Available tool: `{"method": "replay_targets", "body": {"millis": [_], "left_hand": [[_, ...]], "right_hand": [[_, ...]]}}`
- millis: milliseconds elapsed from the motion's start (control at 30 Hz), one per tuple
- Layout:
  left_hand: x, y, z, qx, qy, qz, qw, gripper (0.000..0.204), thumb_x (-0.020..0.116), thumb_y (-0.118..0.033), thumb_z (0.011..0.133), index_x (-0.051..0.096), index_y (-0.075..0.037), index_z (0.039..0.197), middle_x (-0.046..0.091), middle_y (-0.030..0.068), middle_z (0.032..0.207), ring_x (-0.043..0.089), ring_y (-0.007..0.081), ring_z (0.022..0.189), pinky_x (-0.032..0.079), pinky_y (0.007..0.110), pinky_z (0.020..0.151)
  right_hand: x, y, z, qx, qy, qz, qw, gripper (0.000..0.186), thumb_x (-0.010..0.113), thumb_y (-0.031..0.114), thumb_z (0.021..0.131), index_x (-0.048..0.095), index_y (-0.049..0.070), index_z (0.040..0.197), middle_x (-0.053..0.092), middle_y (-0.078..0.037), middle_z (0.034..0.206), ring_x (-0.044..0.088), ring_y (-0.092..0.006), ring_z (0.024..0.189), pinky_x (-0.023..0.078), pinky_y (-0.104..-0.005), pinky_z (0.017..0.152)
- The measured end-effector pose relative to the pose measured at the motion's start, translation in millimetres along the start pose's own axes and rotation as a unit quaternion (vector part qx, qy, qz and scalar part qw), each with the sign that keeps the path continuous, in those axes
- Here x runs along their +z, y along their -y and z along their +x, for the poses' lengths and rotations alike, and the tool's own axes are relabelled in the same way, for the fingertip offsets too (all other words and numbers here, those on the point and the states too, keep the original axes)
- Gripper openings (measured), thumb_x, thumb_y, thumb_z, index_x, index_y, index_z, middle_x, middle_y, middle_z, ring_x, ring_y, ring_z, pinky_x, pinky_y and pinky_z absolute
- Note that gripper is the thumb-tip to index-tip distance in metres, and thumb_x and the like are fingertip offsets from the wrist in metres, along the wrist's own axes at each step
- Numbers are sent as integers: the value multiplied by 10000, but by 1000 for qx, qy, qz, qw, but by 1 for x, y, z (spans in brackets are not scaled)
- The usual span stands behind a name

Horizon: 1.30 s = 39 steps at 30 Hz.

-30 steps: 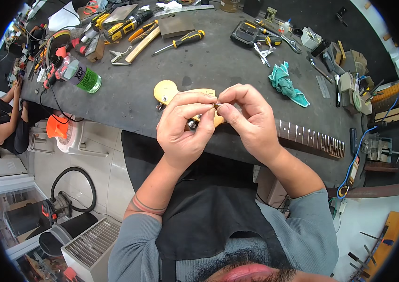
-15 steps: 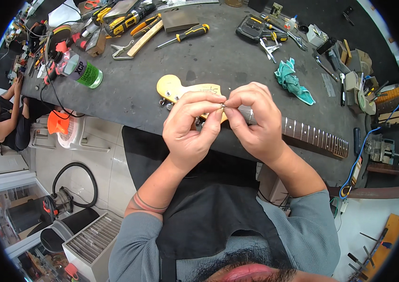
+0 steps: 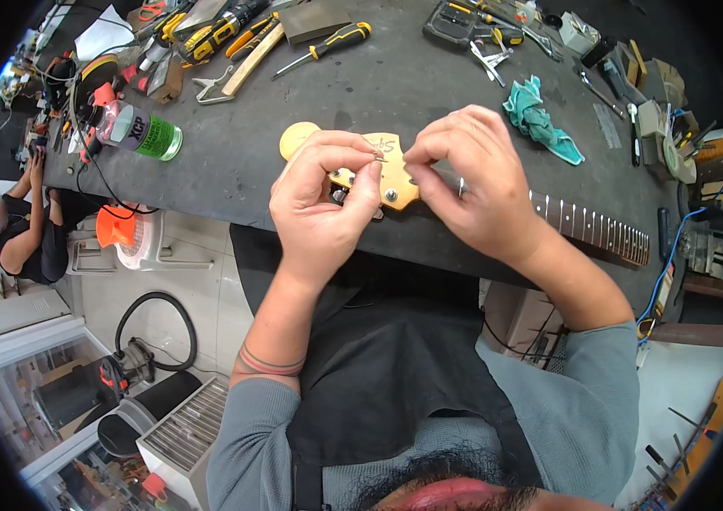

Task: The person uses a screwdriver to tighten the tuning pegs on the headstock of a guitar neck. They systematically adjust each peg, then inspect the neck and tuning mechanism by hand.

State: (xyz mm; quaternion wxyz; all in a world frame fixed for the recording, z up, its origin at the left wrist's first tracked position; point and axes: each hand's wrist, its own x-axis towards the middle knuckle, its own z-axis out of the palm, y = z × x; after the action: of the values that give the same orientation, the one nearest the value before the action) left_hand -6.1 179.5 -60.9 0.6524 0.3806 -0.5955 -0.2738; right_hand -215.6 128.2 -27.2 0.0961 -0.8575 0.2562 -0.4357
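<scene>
A guitar neck lies across the bench, with its pale wooden headstock point(image 3: 389, 146) under my hands and its dark fretboard point(image 3: 587, 225) running off to the right. Over the headstock, my left hand point(image 3: 314, 204) pinches a small, thin metal piece point(image 3: 381, 158) between thumb and fingertips. My right hand point(image 3: 480, 183) is close by, thumb and forefinger drawn together in a pinch; whatever lies between them is too small to make out. A gap separates the two sets of fingertips. One metal tuner post point(image 3: 391, 195) shows at the headstock's near edge. My hands cover part of the neck.
A screwdriver point(image 3: 327, 49), a spring clamp point(image 3: 213, 90) and a drill point(image 3: 217, 38) lie at the back. A green-labelled bottle point(image 3: 147, 134) stands left, a teal cloth point(image 3: 540, 123) lies right. Beyond the bench's left end sits another person point(image 3: 25, 217).
My hands, together at the fingertips before, have moved apart. The small metal piece stays in my left fingers, and more of the headstock shows between them. The view has shifted slightly.
</scene>
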Motion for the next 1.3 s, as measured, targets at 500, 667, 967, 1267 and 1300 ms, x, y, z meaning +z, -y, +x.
{"method": "replay_targets", "body": {"millis": [500, 667, 967, 1267, 1300], "left_hand": [[-13, -11, 50, 92, 370, 356, 853, 200, 826, 42, 813, 659, -21, 902, 682, 112, 924, 657, 340, 874, 562, 455, 792], [-5, -23, 52, 58, 388, 422, 818, 179, 810, 76, 839, 677, -4, 929, 733, 119, 944, 684, 331, 888, 567, 417, 810], [2, -21, 42, 51, 347, 436, 829, 169, 807, 80, 855, 694, -3, 949, 741, 118, 954, 702, 332, 889, 577, 426, 818], [3, -23, 34, 54, 327, 454, 827, 166, 806, 76, 862, 703, -9, 961, 748, 113, 973, 724, 336, 911, 586, 433, 826], [3, -23, 33, 55, 323, 455, 828, 166, 806, 75, 862, 703, -9, 962, 747, 113, 974, 724, 336, 911, 587, 433, 826]], "right_hand": [[2, -24, -37, 64, 87, -64, 992, 110, 774, 127, 961, 720, 57, 1026, 694, -80, 1016, 691, -284, 1055, 497, -454, 1086], [1, -25, -42, 67, 86, -80, 991, 123, 774, 146, 947, 727, 55, 1016, 699, -75, 998, 693, -269, 1043, 499, -443, 1076], [2, -25, -45, 71, 77, -79, 991, 150, 762, 174, 939, 750, 60, 1036, 718, -63, 1007, 701, -260, 1053, 499, -432, 1073], [3, -25, -45, 75, 83, -69, 991, 162, 757, 174, 952, 758, 53, 1060, 731, -73, 1037, 704, -263, 1077, 492, -444, 1094], [3, -25, -44, 76, 85, -67, 991, 163, 757, 174, 953, 758, 52, 1062, 731, -74, 1038, 705, -264, 1080, 491, -446, 1097]]}}
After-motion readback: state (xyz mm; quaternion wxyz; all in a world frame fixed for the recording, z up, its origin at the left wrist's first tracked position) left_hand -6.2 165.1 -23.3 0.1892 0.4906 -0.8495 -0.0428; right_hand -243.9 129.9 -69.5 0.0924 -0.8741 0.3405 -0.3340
